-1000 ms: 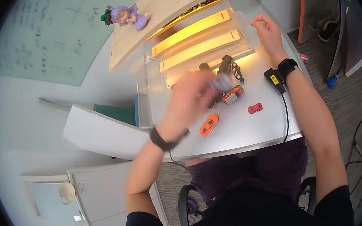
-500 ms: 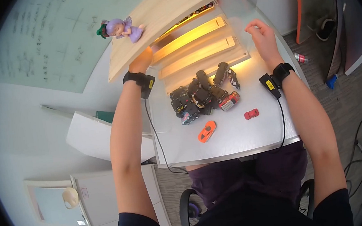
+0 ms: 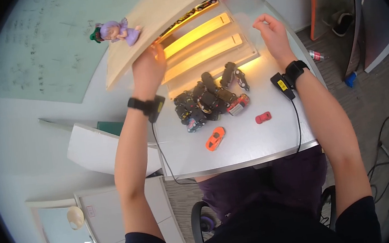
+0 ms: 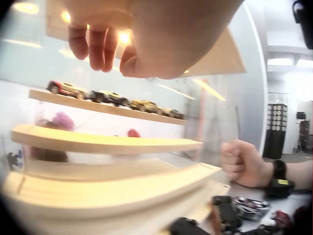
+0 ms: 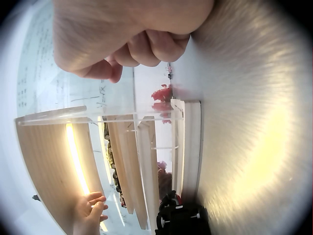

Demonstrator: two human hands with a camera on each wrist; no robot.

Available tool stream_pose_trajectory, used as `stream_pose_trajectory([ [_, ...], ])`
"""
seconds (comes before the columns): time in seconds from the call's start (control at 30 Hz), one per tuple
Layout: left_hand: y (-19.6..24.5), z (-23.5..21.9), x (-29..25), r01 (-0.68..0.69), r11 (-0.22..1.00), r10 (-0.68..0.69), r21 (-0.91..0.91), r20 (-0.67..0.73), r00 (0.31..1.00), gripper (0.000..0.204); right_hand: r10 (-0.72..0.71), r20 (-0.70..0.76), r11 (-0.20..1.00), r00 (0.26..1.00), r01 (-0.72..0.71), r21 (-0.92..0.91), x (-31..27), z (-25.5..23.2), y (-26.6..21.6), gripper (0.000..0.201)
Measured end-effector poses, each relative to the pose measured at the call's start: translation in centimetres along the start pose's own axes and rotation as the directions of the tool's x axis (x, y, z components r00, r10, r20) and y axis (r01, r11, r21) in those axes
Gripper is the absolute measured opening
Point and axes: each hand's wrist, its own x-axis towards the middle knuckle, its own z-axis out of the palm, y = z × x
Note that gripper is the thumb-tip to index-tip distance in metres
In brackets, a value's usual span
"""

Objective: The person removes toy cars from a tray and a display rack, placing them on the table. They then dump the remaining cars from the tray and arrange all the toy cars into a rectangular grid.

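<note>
My left hand (image 3: 149,68) is at the left end of a lit wooden display shelf, just under its top board (image 3: 165,7). In the left wrist view its fingers (image 4: 100,49) hang loosely bent above a row of toy cars (image 4: 110,98) on the upper tier, with nothing between them. My right hand (image 3: 273,34) rests at the right side of the table beside the shelf, its fingers loosely curled and holding nothing. A heap of dark toy cars (image 3: 207,97) lies in front of the shelf, a red toy fire truck (image 3: 238,104) at its edge.
An orange toy car (image 3: 215,138) and a small red toy car (image 3: 263,117) lie nearer the table's front edge. On the top board sits a purple-haired figurine (image 3: 120,33). Two lower wooden tiers (image 3: 197,33) step toward me. Cables run from both wrist cameras.
My left hand has gone from over the heap of cars to under the top board, and has since drawn back slightly toward me. My right hand stays in its place.
</note>
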Motion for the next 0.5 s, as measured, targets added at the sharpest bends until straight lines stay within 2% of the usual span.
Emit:
stream_pose_trajectory([
  [0.03, 3.5, -0.7, -1.0, -0.059, 0.987, 0.067, -0.147, 0.05, 0.997, 0.011, 0.004, 0.005, 1.0, 1.0, -0.004, 0.007, 0.1, -0.1, -0.1, 0.016],
  [0.07, 5.5, -0.6, -2.4, -0.176, 0.974, 0.189, -0.146, 0.086, 0.978, 0.006, -0.002, 0.01, 1.0, 1.0, 0.002, 0.006, 0.3, -0.1, 0.0, 0.014],
  [0.1, 8.8, -1.0, -4.0, -0.15, 0.964, 0.179, -0.221, 0.118, 0.977, 0.006, -0.009, 0.013, 1.0, 1.0, 0.009, 0.009, 0.3, -0.1, 0.3, 0.012],
  [0.17, 11.8, -0.9, -6.3, -0.257, 0.933, 0.326, -0.254, 0.286, 0.901, 0.013, -0.007, 0.015, 1.0, 1.0, 0.006, 0.008, 0.3, 0.1, 0.4, 0.009],
  [0.2, 13.2, -0.9, -7.7, -0.281, 0.919, 0.361, -0.277, 0.301, 0.883, 0.018, 0.001, 0.013, 1.0, 1.0, -0.001, 0.001, 0.3, 0.1, 0.4, 0.009],
  [0.23, 14.7, -1.2, -8.6, -0.249, 0.925, 0.344, -0.286, 0.359, 0.868, 0.025, 0.009, 0.012, 1.0, 1.0, -0.009, -0.005, 0.3, 0.1, 0.3, 0.009],
  [0.37, 16.3, 0.2, -11.1, -0.307, 0.934, 0.355, -0.182, 0.379, 0.855, 0.04, 0.0, 0.005, 1.0, 1.0, 0.0, -0.002, 0.5, -0.2, 0.3, 0.014],
  [0.43, 15.7, -0.3, -10.9, -0.216, 0.935, 0.311, -0.281, 0.36, 0.879, 0.039, -0.043, -0.027, 0.999, 0.999, 0.043, -0.007, 0.5, 0.2, 0.7, 0.013],
  [0.5, 15.0, -2.0, -9.6, -0.152, 0.92, 0.272, -0.361, 0.309, 0.911, 0.036, -0.004, 0.002, 1.0, 1.0, 0.004, 0.009, 0.5, -0.1, 0.5, 0.013],
])
